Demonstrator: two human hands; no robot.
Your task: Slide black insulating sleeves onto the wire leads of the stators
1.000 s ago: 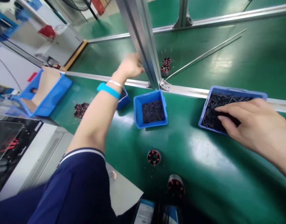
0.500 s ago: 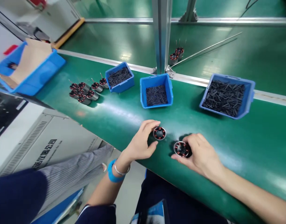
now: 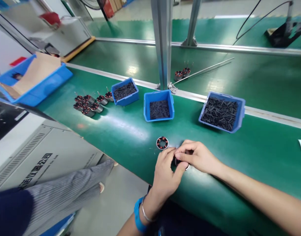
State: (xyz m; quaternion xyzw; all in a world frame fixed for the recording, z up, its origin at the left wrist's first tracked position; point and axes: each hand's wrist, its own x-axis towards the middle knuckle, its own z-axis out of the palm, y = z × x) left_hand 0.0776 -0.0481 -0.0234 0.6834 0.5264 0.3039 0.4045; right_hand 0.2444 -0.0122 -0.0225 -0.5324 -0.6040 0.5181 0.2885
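Note:
My left hand is closed round a motor stator, a metal ring with dark slots and copper windings, which stands on the green bench. My right hand bends over the same stator from the right, its thumb and fingertips pinched together at the top. Whatever is between those fingertips is too small or hidden to make out. Most of this stator is covered by my fingers. Just behind my left fingers, a second stator stands upright with its ring facing up, touched by neither hand.
Three blue bins, a left one, a middle one and a right one, hold small black pieces. Several stators cluster at the left. A metal post rises behind the bins. A person's striped trouser leg shows at left.
My left hand has left the stator farther left and moved right to the other one. My right hand has shifted from that stator's side to a pinch over its top. The view has tilted up.

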